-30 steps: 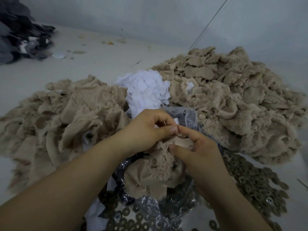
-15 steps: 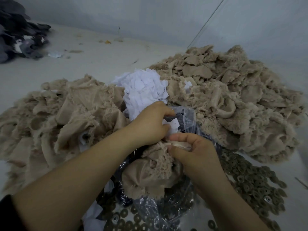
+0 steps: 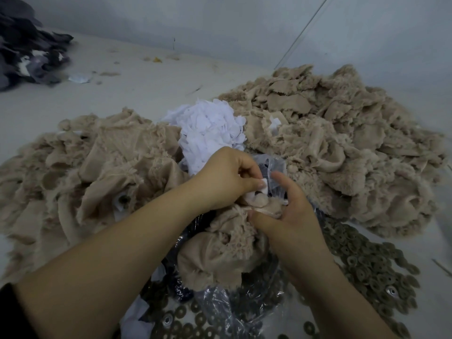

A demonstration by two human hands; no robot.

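I have the left hand (image 3: 227,177) closed in a narrow grip, thumb and forefingers pinching a small white patch (image 3: 263,188) at its edge. That leaves most of the patch free to be laid flat. It sits right at the bunched top of the plush piece (image 3: 220,253), touching it, which I read as the spot it is meant to back or cover.

The right hand (image 3: 293,216) has its grip on that same beige plush piece. The thumb lies along the gathered fold and the lower fingers curl round the nub. The forefinger is lifted clear, I think to give the left hand room to work. The plush piece hangs below both hands, resting on a clear plastic bag (image 3: 220,307) of dark parts that I cannot make out. Holding it bunched at the top seems to keep the fuzzy pile out of the way and expose one small area.

The supplies look arranged for short reaches:
- A heap of white patches (image 3: 210,133) lies just beyond the left hand.
- Ring washers (image 3: 367,265) are spread on the desk (image 3: 146,77) beside the right wrist.
- One heap of plush cuts (image 3: 97,167) lies to the left and a second plush heap (image 3: 342,148) to the right. I would guess they are undone and done stock, but I cannot tell which is which.
- A dark fabric pile (image 3: 27,52) sits well apart in the far left corner, probably not part of this job.

My judgement is that the patch is being seated, not yet fixed.
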